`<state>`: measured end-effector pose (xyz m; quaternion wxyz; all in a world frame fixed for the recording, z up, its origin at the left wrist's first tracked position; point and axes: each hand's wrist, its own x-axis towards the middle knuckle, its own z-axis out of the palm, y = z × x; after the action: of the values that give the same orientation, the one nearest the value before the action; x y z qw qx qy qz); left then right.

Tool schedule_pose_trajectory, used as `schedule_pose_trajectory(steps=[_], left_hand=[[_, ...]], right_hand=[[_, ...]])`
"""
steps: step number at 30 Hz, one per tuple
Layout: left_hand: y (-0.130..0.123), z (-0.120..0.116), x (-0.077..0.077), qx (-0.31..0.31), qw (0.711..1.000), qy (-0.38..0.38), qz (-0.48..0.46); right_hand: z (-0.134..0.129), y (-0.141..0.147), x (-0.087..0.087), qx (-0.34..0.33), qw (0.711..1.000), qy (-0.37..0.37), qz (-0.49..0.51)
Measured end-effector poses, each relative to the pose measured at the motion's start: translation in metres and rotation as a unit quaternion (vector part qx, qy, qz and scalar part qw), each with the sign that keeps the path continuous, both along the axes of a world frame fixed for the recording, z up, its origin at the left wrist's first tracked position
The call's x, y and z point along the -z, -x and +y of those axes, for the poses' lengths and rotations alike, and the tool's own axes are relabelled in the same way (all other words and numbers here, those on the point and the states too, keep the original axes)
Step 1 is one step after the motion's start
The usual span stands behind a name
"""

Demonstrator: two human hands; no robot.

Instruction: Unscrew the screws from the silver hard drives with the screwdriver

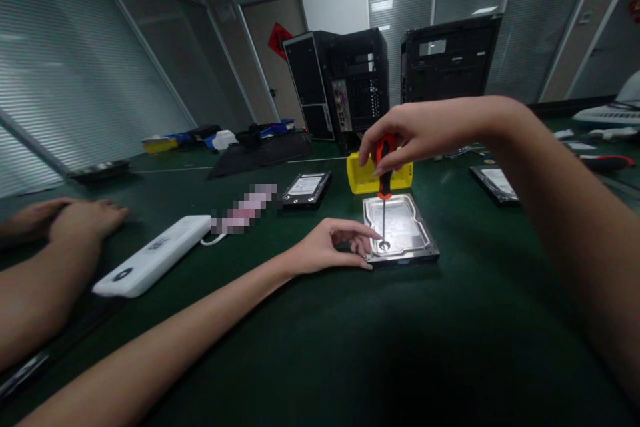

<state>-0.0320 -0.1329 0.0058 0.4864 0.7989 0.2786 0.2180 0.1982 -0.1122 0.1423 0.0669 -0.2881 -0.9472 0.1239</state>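
A silver hard drive [407,223] lies flat on the dark green table in front of me. My left hand [333,245] grips its near left corner, with the thumb at the edge and the index finger stretched over the metal cover. Above the drive, my right hand [407,137] is closed around the red and black handle of a screwdriver [384,183]. The shaft points straight down, its tip at or near a round recess in the cover, close to my left index fingertip. Whether the tip sits in a screw is too small to tell.
Behind the drive stands a yellow holder [356,177]. Other hard drives lie left [307,190] and right [495,183]. A white power bank [155,253] rests near another person's arms [75,233]. Black computer cases [357,80] stand at the back.
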Motion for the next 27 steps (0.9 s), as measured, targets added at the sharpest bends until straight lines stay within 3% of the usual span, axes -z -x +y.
schedule_pose_trajectory(steps=[8,19,27], left_hand=[[-0.001,-0.002,-0.013,-0.024,0.999,-0.042,-0.001],[0.001,0.0,-0.008,0.01,1.0,0.006,-0.003],[0.001,-0.001,-0.009,0.019,1.0,-0.017,-0.006]], right_hand=[[-0.003,0.002,-0.002,0.023,1.0,0.009,-0.011],[-0.001,0.001,-0.001,0.015,1.0,0.01,-0.006],[0.0,0.002,-0.001,0.013,1.0,0.016,-0.008]])
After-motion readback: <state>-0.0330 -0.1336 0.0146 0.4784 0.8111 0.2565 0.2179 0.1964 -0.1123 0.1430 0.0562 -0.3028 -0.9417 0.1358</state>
